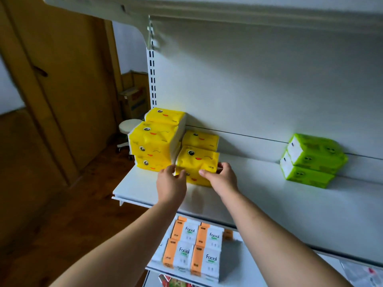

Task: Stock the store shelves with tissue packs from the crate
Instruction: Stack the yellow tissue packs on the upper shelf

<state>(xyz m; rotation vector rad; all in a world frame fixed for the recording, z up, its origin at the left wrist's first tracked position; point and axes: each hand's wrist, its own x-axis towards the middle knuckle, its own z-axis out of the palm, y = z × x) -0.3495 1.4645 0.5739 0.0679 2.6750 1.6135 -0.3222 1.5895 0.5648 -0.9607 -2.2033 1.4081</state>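
Currently on the middle shelf (269, 204): yellow tissue packs (154, 141) printed with a cartoon face (two eyes, orange beak), stacked three high at the left end, with one more sitting higher behind.

Just beside them, to the right: a second yellow stack, two high, with another pack behind it.

Item in hand: top yellow pack (198, 159) of that second stack, resting on the pack beneath. The small writing at its right edge is too blurred to read.
- Left hand (171, 180) grips its left front corner, fingers curled.
- Right hand (220, 177) grips its right end, thumb on the front, fingers round the side.

Far right, well apart: green packs (313, 160), two stacked, white ends.

Lower shelf (238, 262): orange-and-white packs (194, 245) marked "Facial", in rows.

Beyond the shelving: wooden door (68, 90), white stool (129, 124), cardboard boxes (134, 94).
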